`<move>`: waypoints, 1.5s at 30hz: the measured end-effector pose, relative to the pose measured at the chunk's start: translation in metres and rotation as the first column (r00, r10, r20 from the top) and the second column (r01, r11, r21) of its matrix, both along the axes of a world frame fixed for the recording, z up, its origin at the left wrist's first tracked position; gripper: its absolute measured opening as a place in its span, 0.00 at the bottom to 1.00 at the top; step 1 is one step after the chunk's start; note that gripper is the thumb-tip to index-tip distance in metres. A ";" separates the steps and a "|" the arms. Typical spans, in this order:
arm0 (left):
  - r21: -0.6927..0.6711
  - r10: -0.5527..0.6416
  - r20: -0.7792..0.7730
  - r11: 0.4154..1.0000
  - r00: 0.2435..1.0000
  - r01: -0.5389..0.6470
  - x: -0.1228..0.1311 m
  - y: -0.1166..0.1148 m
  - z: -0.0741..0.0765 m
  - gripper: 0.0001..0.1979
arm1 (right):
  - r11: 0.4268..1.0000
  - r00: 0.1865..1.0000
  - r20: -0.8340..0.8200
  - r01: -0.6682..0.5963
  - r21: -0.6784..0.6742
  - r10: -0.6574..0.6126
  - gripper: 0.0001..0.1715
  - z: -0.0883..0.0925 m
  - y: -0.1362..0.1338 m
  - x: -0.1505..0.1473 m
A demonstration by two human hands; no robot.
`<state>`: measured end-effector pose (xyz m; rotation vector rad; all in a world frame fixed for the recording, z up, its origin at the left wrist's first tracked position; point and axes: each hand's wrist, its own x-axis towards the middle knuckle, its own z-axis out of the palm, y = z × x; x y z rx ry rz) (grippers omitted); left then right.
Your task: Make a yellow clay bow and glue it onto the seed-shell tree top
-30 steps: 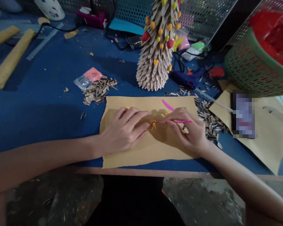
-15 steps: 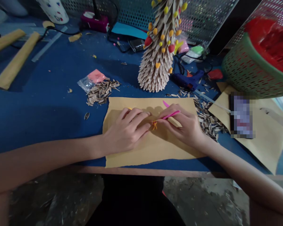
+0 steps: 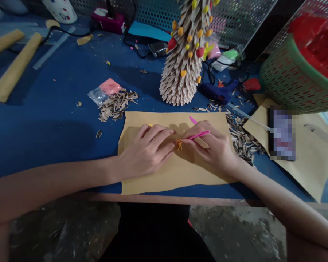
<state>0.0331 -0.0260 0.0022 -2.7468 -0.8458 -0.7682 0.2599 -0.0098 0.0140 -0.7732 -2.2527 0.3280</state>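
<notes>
My left hand (image 3: 147, 151) rests on a tan paper sheet (image 3: 164, 174), fingers curled and pressed down beside a small orange clay piece (image 3: 179, 145). My right hand (image 3: 213, 145) pinches a thin pink tool (image 3: 198, 135) whose tip touches the orange piece. A second pink tool (image 3: 192, 119) lies on the sheet just behind my right hand. Whether the left fingers grip anything is hidden.
A cone tree of seed shells (image 3: 184, 62) with coloured clay bits stands behind the sheet. Seed shell piles (image 3: 114, 105) (image 3: 242, 140) lie left and right. A blue glue gun (image 3: 217, 91), green basket (image 3: 292, 80), phone (image 3: 282, 133) and paper rolls (image 3: 13, 69) surround them.
My right hand has drawn in closer to the orange piece and tilted the pink tool from lying level to pointing up and right. The left hand stays put.
</notes>
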 end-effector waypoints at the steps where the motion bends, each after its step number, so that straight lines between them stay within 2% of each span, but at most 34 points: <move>1: 0.004 0.002 -0.003 1.000 1.000 -0.002 0.000 0.000 0.000 0.07 | 1.000 1.000 -0.001 0.000 0.006 0.000 0.03 -0.001 0.000 0.000; 10: 0.014 0.010 -0.008 1.000 1.000 -0.010 0.001 0.000 0.001 0.08 | 1.000 1.000 0.009 -0.010 0.007 0.010 0.04 -0.001 0.000 -0.001; 24: 0.015 0.013 -0.014 1.000 1.000 -0.012 0.001 0.001 0.001 0.08 | 0.998 0.999 -0.010 0.052 -0.029 -0.053 0.03 -0.004 -0.004 0.000; 32: 0.023 0.020 -0.023 1.000 1.000 -0.020 0.001 0.000 0.001 0.09 | 0.997 0.997 -0.028 0.065 -0.048 -0.066 0.07 0.000 -0.006 0.006; 38: -0.030 0.016 0.010 0.999 1.000 -0.016 -0.001 0.001 0.003 0.08 | 0.961 0.962 -0.081 0.252 -0.116 -0.262 0.06 0.004 0.002 0.031; 42: -0.055 0.018 0.025 0.998 1.000 -0.016 0.000 0.002 0.004 0.07 | 0.891 0.906 -0.045 0.403 -0.209 -0.421 0.13 0.008 0.009 0.052; 45: -0.061 0.014 0.023 0.998 1.000 -0.013 0.000 0.001 0.004 0.07 | 0.844 0.869 0.007 0.483 -0.235 -0.495 0.09 0.010 0.012 0.062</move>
